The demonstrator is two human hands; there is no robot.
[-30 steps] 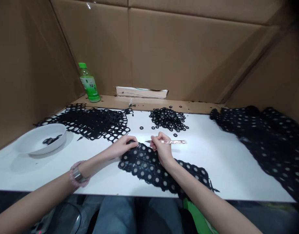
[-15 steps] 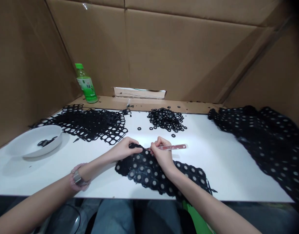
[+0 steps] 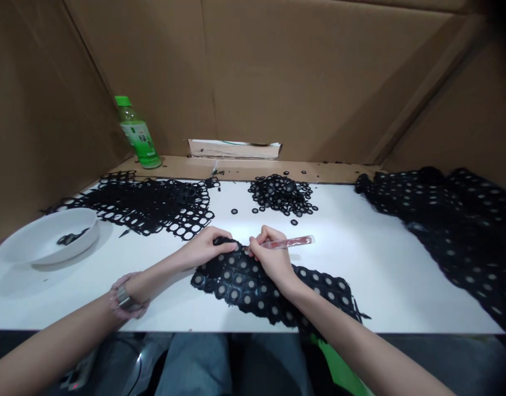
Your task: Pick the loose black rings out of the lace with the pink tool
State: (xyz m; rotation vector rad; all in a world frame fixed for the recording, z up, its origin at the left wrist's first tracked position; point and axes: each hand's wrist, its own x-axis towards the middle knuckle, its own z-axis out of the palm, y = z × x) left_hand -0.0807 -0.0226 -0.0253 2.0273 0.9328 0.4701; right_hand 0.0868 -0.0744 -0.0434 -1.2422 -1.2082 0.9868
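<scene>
A black perforated rubber sheet [image 3: 247,286] with rows of round grey-white dots lies at the table's front edge. My left hand [image 3: 209,245] is closed on its upper left corner, thumb on top. In my right hand [image 3: 273,256] is a slim reddish pen-like tool [image 3: 296,241] with a clear wrapping, held like a pen. Its working end points left to the sheet's upper edge, close to my left thumb; the tip itself is too small to make out. My right wrist and forearm cross over the sheet and hide part of it.
Small black rings [image 3: 281,194] are heaped behind my hands. Black net-like leftover sheets [image 3: 154,203] are piled at the left, near a white bowl [image 3: 50,242] with black pieces inside. A green bottle [image 3: 139,140] stands at the back left. More dotted black sheets [image 3: 455,236] cover the right side.
The view has tilted and shifted slightly. Both hands keep nearly the same hold on the sheet and the pen-like tool, with only a small shift of the right hand.
</scene>
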